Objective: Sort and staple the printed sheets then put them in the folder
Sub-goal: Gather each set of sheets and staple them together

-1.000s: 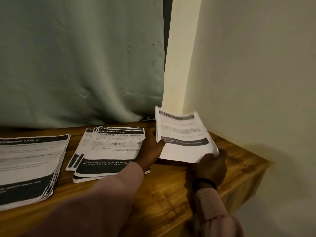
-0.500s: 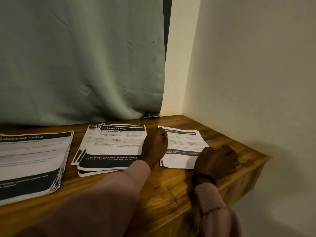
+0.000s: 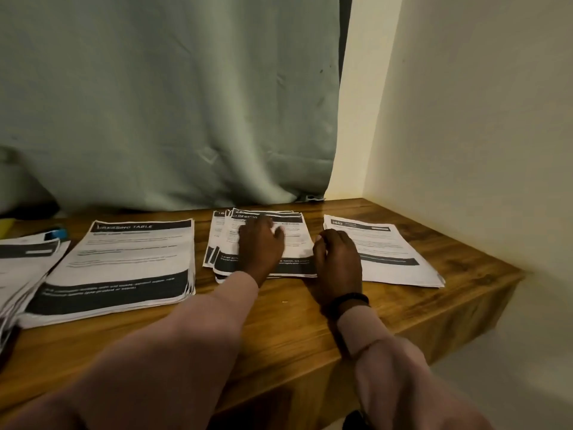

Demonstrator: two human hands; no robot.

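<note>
Resting flat on middle sheet stack: left hand, fingers spread, gripping nothing. Touching stack's right edge: right hand, fingers loosely curled. Lying apart on wooden bench: right stack, left stack.

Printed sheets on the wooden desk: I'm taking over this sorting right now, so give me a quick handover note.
Left hand lies flat on the fanned middle stack. Right hand rests at that stack's right edge, grip unclear. Right stack lies squared near the wall; large stack and another pile lie left. Sorting is underway. Nothing looks stapled; no stapler or folder identifiable.
</note>
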